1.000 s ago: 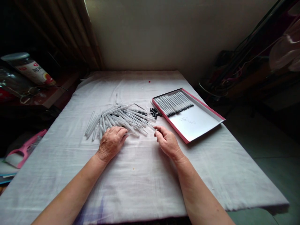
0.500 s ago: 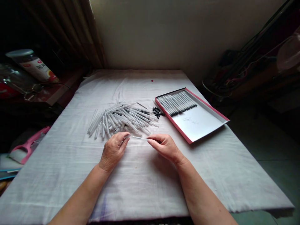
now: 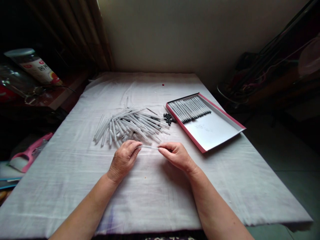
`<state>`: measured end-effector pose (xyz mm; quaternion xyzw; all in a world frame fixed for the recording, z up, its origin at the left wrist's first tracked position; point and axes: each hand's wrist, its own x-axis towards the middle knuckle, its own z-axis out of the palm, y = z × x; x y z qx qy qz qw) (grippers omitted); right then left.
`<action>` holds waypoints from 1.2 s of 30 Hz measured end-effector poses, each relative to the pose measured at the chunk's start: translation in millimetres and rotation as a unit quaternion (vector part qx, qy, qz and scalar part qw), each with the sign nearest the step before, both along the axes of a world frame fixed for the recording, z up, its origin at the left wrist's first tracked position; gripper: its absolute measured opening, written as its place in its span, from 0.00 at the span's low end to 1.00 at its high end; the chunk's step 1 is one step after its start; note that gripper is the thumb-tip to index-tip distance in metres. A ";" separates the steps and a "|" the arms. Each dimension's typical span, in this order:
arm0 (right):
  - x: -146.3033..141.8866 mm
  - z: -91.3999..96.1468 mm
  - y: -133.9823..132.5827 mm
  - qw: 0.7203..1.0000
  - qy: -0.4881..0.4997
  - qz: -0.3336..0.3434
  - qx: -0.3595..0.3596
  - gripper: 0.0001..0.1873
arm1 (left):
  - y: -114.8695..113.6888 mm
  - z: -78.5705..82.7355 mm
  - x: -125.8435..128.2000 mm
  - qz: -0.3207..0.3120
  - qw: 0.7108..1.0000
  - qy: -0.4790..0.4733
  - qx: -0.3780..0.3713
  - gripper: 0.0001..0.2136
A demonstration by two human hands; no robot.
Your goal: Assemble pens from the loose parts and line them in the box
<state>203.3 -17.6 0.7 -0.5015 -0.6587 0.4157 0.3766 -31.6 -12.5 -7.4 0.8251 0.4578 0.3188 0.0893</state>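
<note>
A thin, translucent pen barrel (image 3: 150, 147) spans the space between my two hands, just in front of the loose pile. My left hand (image 3: 125, 158) pinches its left end between thumb and fingers. At the other end, my right hand (image 3: 178, 156) grips it the same way, fingers curled; both tips are hidden under the fingertips. Right behind my left hand lies a heap of clear and whitish pen barrels (image 3: 130, 125), with some dark thin parts among them. Small black pen plugs (image 3: 168, 118) are scattered between the heap and the box.
A shallow red-edged box lid (image 3: 208, 135) on the right holds a row of pens (image 3: 188, 108) with black ends. A white cloth (image 3: 150, 200) covers the table. Pink-handled scissors (image 3: 31, 153) and a lidded jar (image 3: 37, 68) are off to the left.
My left hand has moved slightly right, closing the gap to the thin tube in my right hand. My right hand has barely moved.
</note>
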 end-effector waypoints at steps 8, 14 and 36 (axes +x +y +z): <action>8.2 -4.1 1.4 0.994 -0.011 0.092 -0.056 0.12 | -5.3 -4.9 7.9 -0.075 0.997 0.003 0.003 0.09; 7.7 -3.9 1.8 0.992 -0.020 0.113 -0.045 0.13 | -6.5 -5.8 7.7 -0.088 0.996 -0.002 0.014 0.09; 120.7 18.1 130.6 0.909 -0.182 -0.374 0.028 0.20 | 13.6 -17.0 4.4 -0.007 0.991 -0.123 -0.044 0.17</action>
